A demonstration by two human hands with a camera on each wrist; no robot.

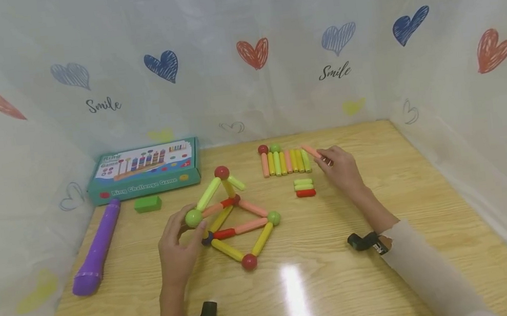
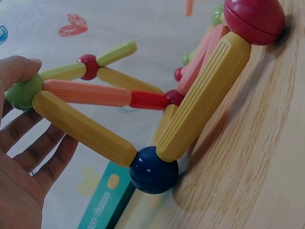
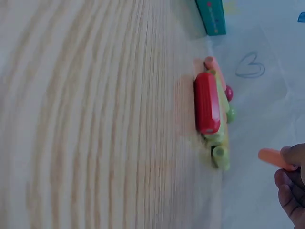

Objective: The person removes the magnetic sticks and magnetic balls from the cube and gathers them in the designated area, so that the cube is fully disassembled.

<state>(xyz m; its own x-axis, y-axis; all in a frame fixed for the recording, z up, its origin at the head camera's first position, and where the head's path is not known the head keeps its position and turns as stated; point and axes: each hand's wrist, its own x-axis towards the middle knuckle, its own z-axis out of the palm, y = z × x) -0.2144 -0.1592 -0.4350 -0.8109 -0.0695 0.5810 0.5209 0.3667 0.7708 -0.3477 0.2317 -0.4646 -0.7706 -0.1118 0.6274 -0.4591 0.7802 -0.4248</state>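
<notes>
Salmon stick [image 1: 310, 150]: long axis aslant, free end far-left; right fingers [image 3: 287, 198] pinch it.
Green ball [image 1: 193, 218]: left fingers [image 2: 40, 145] grip it.
Tabletop [image 1: 327, 284]: far edge beyond stick row [image 1: 288, 162].

The stick [image 1: 310, 151] is salmon, one ball [image 1: 194, 218] green — the white curtain [image 1: 210, 100] heart-patterned.

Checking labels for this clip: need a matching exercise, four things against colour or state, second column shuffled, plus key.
Things:
1. Left hand
2. Toy microphone
3. Right hand
4. Ring Challenge Game box

Colour or state:
A. Teal, with a printed picture on top
B. Holds a loose salmon stick
C. Grips a green ball on the stick-and-ball frame
D. Purple all over

Pairs: 1-C, 2-D, 3-B, 4-A
</notes>
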